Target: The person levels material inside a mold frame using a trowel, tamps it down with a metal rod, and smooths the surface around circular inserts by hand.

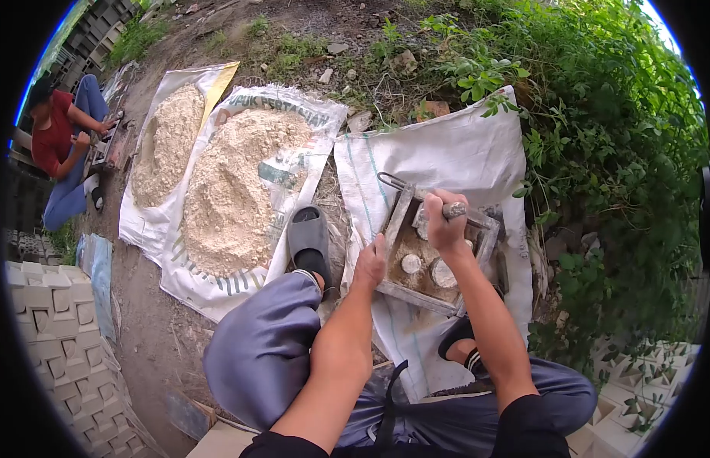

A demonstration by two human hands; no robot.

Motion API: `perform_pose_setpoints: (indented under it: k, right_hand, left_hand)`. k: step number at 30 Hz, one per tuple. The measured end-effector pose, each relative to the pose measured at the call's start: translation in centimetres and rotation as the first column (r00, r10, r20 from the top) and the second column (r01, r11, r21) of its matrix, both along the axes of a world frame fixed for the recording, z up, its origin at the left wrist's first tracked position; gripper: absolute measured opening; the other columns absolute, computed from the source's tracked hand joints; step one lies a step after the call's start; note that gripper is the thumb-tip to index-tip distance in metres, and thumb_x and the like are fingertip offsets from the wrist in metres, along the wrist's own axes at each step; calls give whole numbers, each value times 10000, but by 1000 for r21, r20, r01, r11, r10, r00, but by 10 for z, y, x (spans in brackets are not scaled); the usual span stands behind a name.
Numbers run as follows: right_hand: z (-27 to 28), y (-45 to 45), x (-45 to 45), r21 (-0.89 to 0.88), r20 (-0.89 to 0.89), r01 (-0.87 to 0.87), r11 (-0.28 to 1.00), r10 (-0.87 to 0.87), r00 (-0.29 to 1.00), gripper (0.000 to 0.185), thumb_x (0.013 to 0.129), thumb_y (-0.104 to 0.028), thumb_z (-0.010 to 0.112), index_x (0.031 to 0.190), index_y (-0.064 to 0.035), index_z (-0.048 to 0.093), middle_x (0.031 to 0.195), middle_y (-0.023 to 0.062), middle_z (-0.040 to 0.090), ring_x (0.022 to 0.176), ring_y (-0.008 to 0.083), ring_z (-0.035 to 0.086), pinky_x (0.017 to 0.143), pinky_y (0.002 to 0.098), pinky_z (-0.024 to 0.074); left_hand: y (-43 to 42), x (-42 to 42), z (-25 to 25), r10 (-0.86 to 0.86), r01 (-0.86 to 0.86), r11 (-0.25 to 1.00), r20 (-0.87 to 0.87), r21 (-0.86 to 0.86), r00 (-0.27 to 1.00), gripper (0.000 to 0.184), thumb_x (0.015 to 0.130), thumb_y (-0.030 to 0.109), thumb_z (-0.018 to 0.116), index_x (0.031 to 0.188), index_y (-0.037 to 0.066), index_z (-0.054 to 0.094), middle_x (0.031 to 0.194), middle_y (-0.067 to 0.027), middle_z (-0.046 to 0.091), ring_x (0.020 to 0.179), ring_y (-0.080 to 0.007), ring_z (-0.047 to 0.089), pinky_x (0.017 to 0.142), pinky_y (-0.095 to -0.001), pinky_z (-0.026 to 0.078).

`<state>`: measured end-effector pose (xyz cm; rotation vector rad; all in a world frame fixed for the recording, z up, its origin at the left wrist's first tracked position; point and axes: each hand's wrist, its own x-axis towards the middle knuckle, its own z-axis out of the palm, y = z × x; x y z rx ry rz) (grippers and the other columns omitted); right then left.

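A square grey mould frame (416, 299) sits on a white woven sack, with pale powdery material and several round, light-coloured blocks inside, one being a round block (411, 264). My left hand (371, 263) is closed on the frame's left side. Over the frame, my right hand (445, 223) is wrapped round a stick-like tool with a dusty rounded end (455, 210); its lower end is hidden by the hand. A bent metal loop (391, 181) sticks out at the frame's upper left corner. Whether it belongs to the tool or the frame, I cannot tell.
A sack with a heap of pale powder (233, 191) lies to the left, a second heap (172, 145) beyond it. Another person (61, 145) sits at far left. Stacked pale blocks (61, 336) stand lower left; green bushes (599, 153) grow on the right.
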<state>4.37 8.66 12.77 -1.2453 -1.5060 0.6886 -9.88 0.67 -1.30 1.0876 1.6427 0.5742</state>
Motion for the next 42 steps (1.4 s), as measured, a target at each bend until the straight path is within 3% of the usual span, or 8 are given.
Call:
perform_pose_setpoints:
  k: [2,4,8,24,29,40,41,42]
  right_hand:
    - [5,5,2,-10,35,-30,1000,30,999,298,805,-86,489,555,28,372,483,155,322,398,225,311,439,371,276]
    - [21,8,-1,-88,-57,-28,996,23,998,323,819,-61,457,508,-7,389,457,-1,371,428,78,323,414,301,264]
    - [6,-2,4,-138,-73,24,990,-34,997,295,807,-99,482,566,37,379,493,133,295,452,154,282,454,363,279]
    - [8,-21,-9,-188,-68,15,982,-28,997,305,815,-73,484,557,38,365,471,70,318,454,97,290,438,327,250]
    - [15,-40,-10,-308,-491,129,943,-274,827,308,819,-58,485,547,20,363,476,12,321,480,60,322,437,300,257]
    - [4,-43,-26,-122,-21,98,988,-101,995,299,802,-74,473,545,40,369,466,141,328,412,155,307,439,358,266]
    - [2,-39,-29,-157,-59,64,986,-74,995,359,835,-50,457,511,-14,305,468,-43,310,457,37,268,415,281,205]
    - [10,-38,-26,-144,-49,57,988,-65,997,359,835,-50,457,511,-14,305,468,-43,310,457,37,268,415,281,205]
  left_hand:
    - [3,1,6,4,-5,999,-8,-34,1000,699,928,558,276,1062,-38,617,1024,-320,591,1045,-453,536,898,-420,412]
    - [7,1,6,2,-2,1000,7,-7,1000,706,927,561,279,1050,-46,616,1014,-320,593,1036,-449,543,887,-416,416]
    - [2,-1,1,1,-1,1000,-19,-23,1000,713,926,566,281,1039,-52,616,988,-324,596,1009,-454,548,871,-426,416]
    - [0,1,-1,1,0,1000,-49,5,999,726,937,558,259,973,-76,612,903,-323,598,930,-463,560,842,-441,411]
    - [3,2,2,3,-3,1000,-43,-6,999,738,921,579,266,1039,-61,614,969,-338,592,1001,-467,542,880,-440,405]
    - [2,0,9,2,-3,1000,-30,-21,1000,724,928,571,260,1033,-47,622,951,-333,598,987,-471,543,872,-446,409]
    - [0,2,1,17,-16,999,-10,49,1000,715,932,562,258,1015,-46,625,950,-331,599,991,-474,541,870,-449,410]
    - [3,6,0,26,-26,998,1,61,1000,715,932,562,258,1015,-46,625,950,-331,599,991,-474,541,870,-449,410]
